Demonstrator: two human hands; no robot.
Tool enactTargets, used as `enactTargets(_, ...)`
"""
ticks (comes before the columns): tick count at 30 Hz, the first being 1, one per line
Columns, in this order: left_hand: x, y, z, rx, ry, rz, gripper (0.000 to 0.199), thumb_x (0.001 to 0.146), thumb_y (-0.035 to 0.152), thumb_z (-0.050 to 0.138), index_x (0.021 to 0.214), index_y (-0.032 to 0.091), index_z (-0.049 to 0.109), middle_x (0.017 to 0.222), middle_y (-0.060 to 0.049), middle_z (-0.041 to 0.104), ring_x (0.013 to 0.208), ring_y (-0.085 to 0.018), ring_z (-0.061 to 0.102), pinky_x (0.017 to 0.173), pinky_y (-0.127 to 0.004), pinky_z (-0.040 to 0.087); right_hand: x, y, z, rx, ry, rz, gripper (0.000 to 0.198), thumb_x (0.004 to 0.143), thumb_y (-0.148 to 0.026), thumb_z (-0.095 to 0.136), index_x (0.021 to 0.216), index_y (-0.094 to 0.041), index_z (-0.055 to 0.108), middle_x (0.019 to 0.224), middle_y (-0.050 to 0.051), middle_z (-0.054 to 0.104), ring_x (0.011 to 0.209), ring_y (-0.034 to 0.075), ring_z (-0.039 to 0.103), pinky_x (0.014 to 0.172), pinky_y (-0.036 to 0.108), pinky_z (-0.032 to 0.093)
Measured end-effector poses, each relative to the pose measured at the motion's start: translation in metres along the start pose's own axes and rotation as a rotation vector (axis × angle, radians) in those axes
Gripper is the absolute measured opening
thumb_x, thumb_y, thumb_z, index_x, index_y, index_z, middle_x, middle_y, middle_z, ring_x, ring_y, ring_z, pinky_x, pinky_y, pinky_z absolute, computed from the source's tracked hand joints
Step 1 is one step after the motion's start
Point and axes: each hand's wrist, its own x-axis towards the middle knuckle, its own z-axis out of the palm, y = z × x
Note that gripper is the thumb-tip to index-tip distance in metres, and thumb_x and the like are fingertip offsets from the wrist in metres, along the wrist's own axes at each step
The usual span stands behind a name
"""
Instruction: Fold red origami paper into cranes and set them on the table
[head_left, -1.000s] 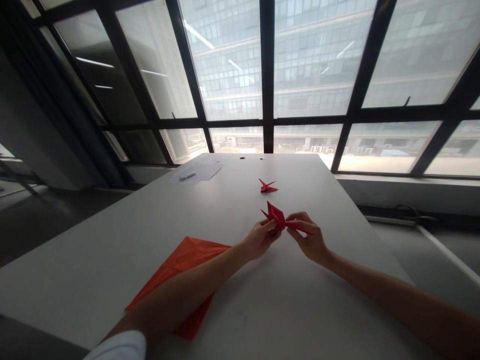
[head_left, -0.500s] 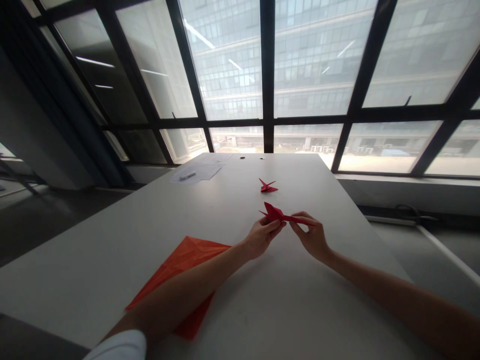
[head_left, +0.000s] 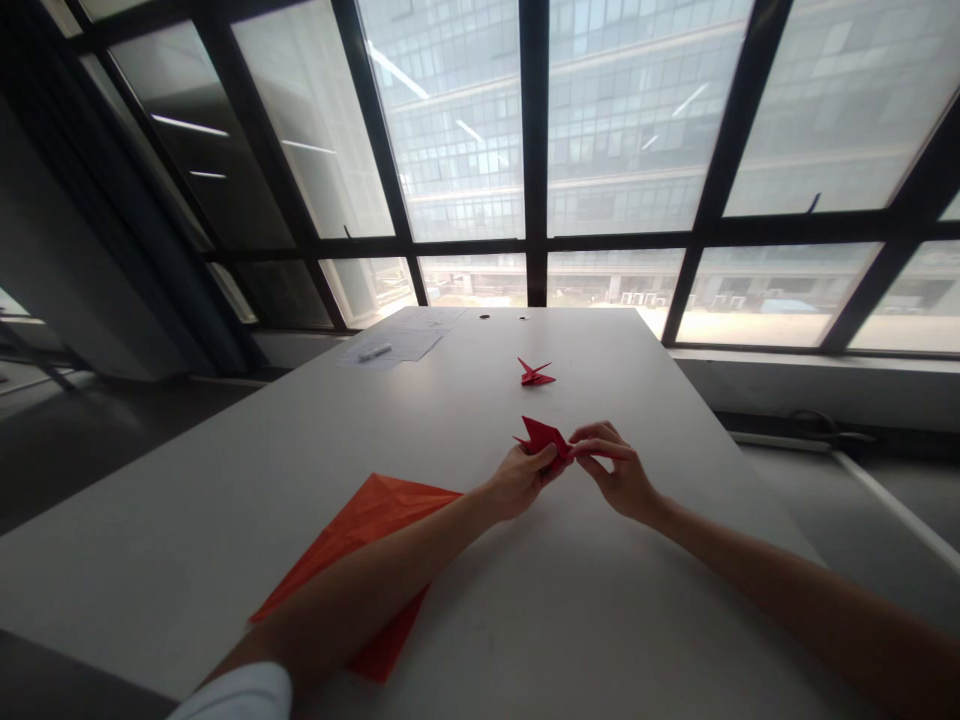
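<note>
Between both hands, above the white table [head_left: 600, 620], is a red origami crane [head_left: 541, 436] of folded paper. My left hand [head_left: 525, 476] pinches its body, with the thumb on top and pointed flaps standing up past the fingers. At the crane's right end, my right hand [head_left: 613, 466] has thumb and fingers closed on the narrow folded strip, which they partly hide. Farther back on the table sits a second red origami crane [head_left: 535, 375], untouched. Creased orange paper [head_left: 375, 515] lies beneath my left forearm, which covers part of it.
White paper sheets [head_left: 409, 345] with a white marker-like stick [head_left: 375, 352] on them lie at the table's far left. Two small dark holes or discs show near the far edge. Tall windows [head_left: 532, 150] rise behind the table.
The held crane has tilted and sits slightly lower. Its right-hand strip, earlier stretched out straight, is now mostly covered by my right fingers. Both hands keep their hold.
</note>
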Motion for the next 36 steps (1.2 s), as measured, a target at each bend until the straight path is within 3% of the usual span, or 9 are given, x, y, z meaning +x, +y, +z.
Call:
enactTargets(3,0.0,-0.001,0.0,0.059,0.006,-0.011,0.039,0.066,0.028,0.089,0.092,0.006,0.07,0.092,-0.012,0.071,0.079,-0.015,0.068,0.076,-0.022,0.056,0.001,0.006,0.002,0.092,0.02,0.126,0.013,0.092,-0.033,0.062,0.092,-0.026,0.072,0.098,0.007,0.065,0.095,0.023,0.061,0.086,0.041,0.049)
enactTargets(6,0.0,-0.003,0.001,0.099,0.019,-0.037,0.038,0.067,0.028,0.088,0.094,0.006,0.071,0.096,-0.013,0.071,0.079,-0.016,0.068,0.08,-0.026,0.056,0.002,0.008,0.003,0.146,0.012,0.162,0.017,0.091,-0.037,0.063,0.09,-0.024,0.073,0.095,0.007,0.066,0.091,0.022,0.061,0.085,0.04,0.049)
enactTargets(17,0.001,0.0,-0.005,0.254,-0.092,-0.143,0.044,0.059,0.03,0.093,0.09,0.006,0.073,0.087,-0.012,0.071,0.077,-0.017,0.068,0.079,-0.028,0.053,-0.002,0.013,0.004,0.032,0.018,0.248,0.012,0.082,-0.032,0.07,0.078,-0.021,0.068,0.085,0.004,0.065,0.079,0.019,0.057,0.073,0.033,0.047)
enactTargets(26,-0.004,0.002,0.002,0.422,-0.119,-0.104,0.037,0.061,0.027,0.09,0.088,0.008,0.074,0.087,-0.011,0.071,0.072,-0.015,0.065,0.07,-0.027,0.049,0.0,0.009,0.01,0.333,0.065,0.59,0.036,0.08,-0.052,0.067,0.076,-0.016,0.065,0.062,-0.001,0.058,0.056,0.012,0.049,0.052,0.026,0.04)
enactTargets(32,-0.002,0.002,0.0,0.531,-0.073,-0.057,0.029,0.061,0.026,0.087,0.081,0.009,0.074,0.073,-0.006,0.067,0.062,-0.012,0.058,0.062,-0.025,0.044,0.0,0.006,0.01,0.343,0.037,0.584,0.037,0.075,-0.053,0.072,0.081,-0.016,0.07,0.066,0.002,0.063,0.057,0.013,0.05,0.053,0.027,0.039)
enactTargets(36,-0.001,0.0,0.0,0.532,-0.092,-0.05,0.029,0.062,0.027,0.086,0.081,0.009,0.074,0.075,-0.006,0.067,0.063,-0.011,0.057,0.062,-0.024,0.043,-0.001,0.008,0.011,0.338,0.073,0.596,0.037,0.073,-0.051,0.075,0.08,-0.015,0.071,0.067,0.002,0.064,0.057,0.012,0.049,0.052,0.026,0.038)
